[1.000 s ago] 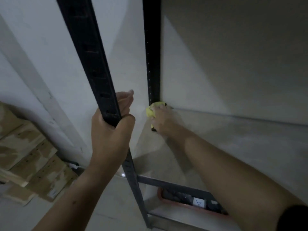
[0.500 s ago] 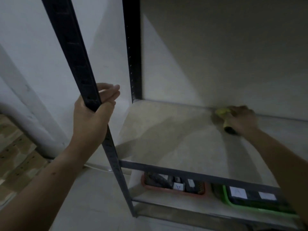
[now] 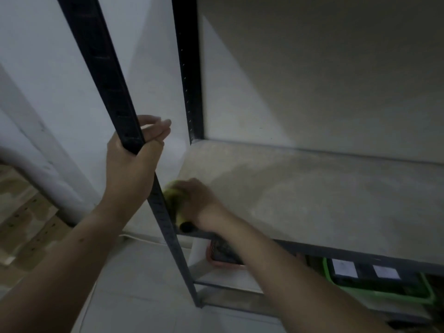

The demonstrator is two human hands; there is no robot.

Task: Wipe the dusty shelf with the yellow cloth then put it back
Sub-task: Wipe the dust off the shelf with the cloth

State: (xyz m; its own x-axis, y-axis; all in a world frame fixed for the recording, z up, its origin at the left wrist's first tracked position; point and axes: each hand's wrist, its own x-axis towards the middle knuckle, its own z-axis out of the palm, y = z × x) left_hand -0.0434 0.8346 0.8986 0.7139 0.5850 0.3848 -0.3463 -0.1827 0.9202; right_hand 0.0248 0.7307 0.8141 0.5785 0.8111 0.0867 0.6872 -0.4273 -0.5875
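A pale dusty shelf board [image 3: 312,193] spans a dark metal rack. My right hand [image 3: 199,203] presses the bunched yellow cloth [image 3: 174,195] onto the board's front left corner, right beside the front upright. A small dark piece shows under the cloth at the shelf's front edge. My left hand [image 3: 131,162] is wrapped around the rack's dark front upright post [image 3: 113,99], fingers closed on it. Most of the cloth is hidden beneath my right hand.
A second dark upright [image 3: 187,68] stands at the back left corner against a white wall. On the lower shelf sit a red tray [image 3: 224,260] and a green bin [image 3: 384,292] with labelled items. Wooden boards [image 3: 26,212] lie on the floor at the left.
My right hand swept the cloth from the back left corner to the back middle, then to the front left corner. My left hand kept its grip on the post.
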